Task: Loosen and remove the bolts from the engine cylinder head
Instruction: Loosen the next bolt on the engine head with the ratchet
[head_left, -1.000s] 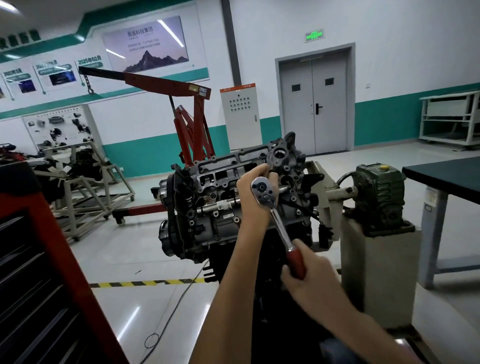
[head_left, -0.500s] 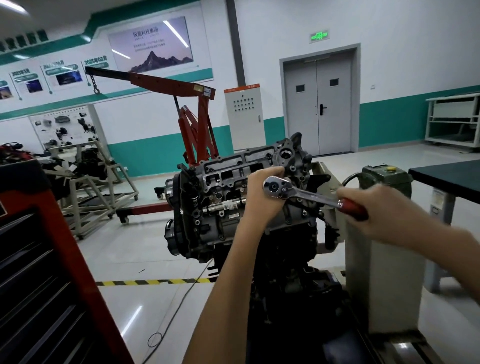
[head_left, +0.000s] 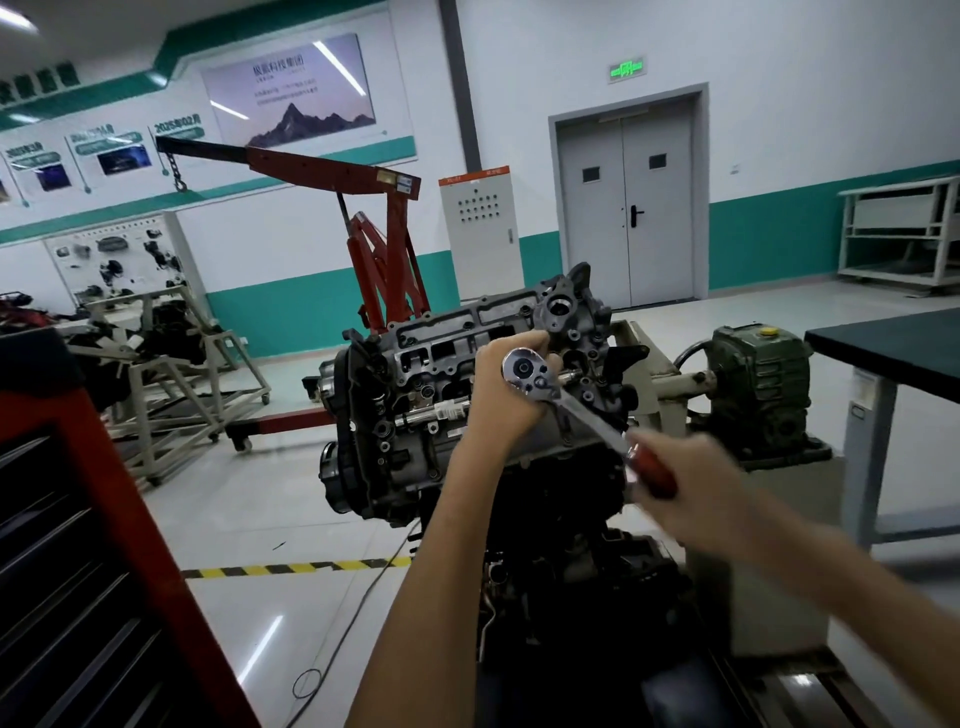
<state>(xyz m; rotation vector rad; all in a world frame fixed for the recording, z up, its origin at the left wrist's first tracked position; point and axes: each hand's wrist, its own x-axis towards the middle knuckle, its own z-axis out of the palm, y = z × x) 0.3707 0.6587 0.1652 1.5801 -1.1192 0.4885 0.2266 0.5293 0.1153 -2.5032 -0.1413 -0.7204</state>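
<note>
Cylinder head (head_left: 467, 353) sits dead centre on top of the engine, which hangs on a stand. Its bolt face is tipped toward the camera, so the fasteners are easy to reach. Ratchet (head_left: 584, 418) is planted near the right end of the head. I can't see the bolt itself, because the chrome ratchet head covers it and whatever socket is under there.

Left hand (head_left: 506, 400) is cupped round that ratchet head with the fingers curled in behind it. My guess is it's holding the socket square so it doesn't slip off. Right hand (head_left: 696, 493) is wrapped round the red grip at the far end, with the handle pointing down and to the right. That looks like maximum leverage for cracking a tight one. It's motion-blurred, so individual fingers are hard to read, but they're clearly clamped on the grip.

Green gearbox (head_left: 753, 384) of the stand is just right of the engine, with a dark-topped table (head_left: 893, 348) beyond it. Neither looks to be in the swing path, though the stand's pedestal is near the right hand.

Red engine hoist (head_left: 332, 166) stands behind and a red tool cabinet (head_left: 78, 519) is at the left edge, both well apart from the work. Cable (head_left: 353, 623) trails across the floor past the yellow-black tape (head_left: 291, 569). That's more a trip hazard than a blocker.
</note>
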